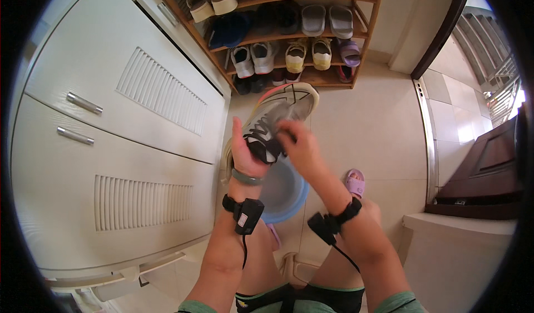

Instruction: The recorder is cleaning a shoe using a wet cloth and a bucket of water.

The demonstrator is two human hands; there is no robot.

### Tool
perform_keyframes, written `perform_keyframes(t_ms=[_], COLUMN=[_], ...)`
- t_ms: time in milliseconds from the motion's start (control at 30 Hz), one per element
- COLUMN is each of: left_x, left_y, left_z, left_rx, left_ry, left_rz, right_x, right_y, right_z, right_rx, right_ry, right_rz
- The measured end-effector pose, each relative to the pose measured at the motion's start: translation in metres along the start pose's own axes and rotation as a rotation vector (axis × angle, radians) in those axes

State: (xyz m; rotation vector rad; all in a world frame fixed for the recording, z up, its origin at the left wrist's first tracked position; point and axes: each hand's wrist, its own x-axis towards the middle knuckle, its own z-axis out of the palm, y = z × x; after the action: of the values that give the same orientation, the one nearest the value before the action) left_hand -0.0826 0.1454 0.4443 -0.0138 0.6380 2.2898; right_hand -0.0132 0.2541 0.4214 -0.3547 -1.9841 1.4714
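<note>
A pale grey sneaker [301,103] with black laces and a pinkish sole edge is held up in front of me, its toe pointing away. My left hand [248,156] supports it at the heel end, with the thumb raised along its left side. Over the laces, my right hand [298,146] has its fingers bent and pinched together. A smeared grey patch lies at those fingertips, and I cannot make out what they grip. Below the shoe, a light blue basin [305,193] stands on the floor, partly hidden by my left wrist and the shoe.
A wooden shoe rack [267,0] with several pairs of shoes stands ahead. White louvred cabinets [67,163] line the left. At right are a door sill [424,118] and a dark door [481,163]. My pink slipper [355,183] rests on the tiled floor [384,140].
</note>
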Motion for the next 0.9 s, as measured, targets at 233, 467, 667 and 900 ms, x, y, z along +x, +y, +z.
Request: perform_keyframes(t_ms=[233, 467, 667, 900], left_x=[0.002, 0.012, 0.016, 0.010], left_y=[0.012, -0.003, 0.027, 0.021], left_z=[-0.018, -0.023, -0.058, -0.037], left_rx=[-0.017, -0.193, -0.421, -0.304], left_ry=[-0.010, -0.005, -0.457, -0.069], left_rz=[-0.022, -0.120, -0.121, -0.011], right_x=[-0.020, 0.017, -0.054, -0.041], right_y=[-0.028, 0.008, -0.004, -0.001], right_z=[-0.009, -0.021, 0.019, 0.011], right_rx=[0.294, -0.076, 0.110, 0.089], right_ry=[-0.427, 0.233, -0.335, -0.260], right_rz=[0.304, -0.078, 0.092, 0.232])
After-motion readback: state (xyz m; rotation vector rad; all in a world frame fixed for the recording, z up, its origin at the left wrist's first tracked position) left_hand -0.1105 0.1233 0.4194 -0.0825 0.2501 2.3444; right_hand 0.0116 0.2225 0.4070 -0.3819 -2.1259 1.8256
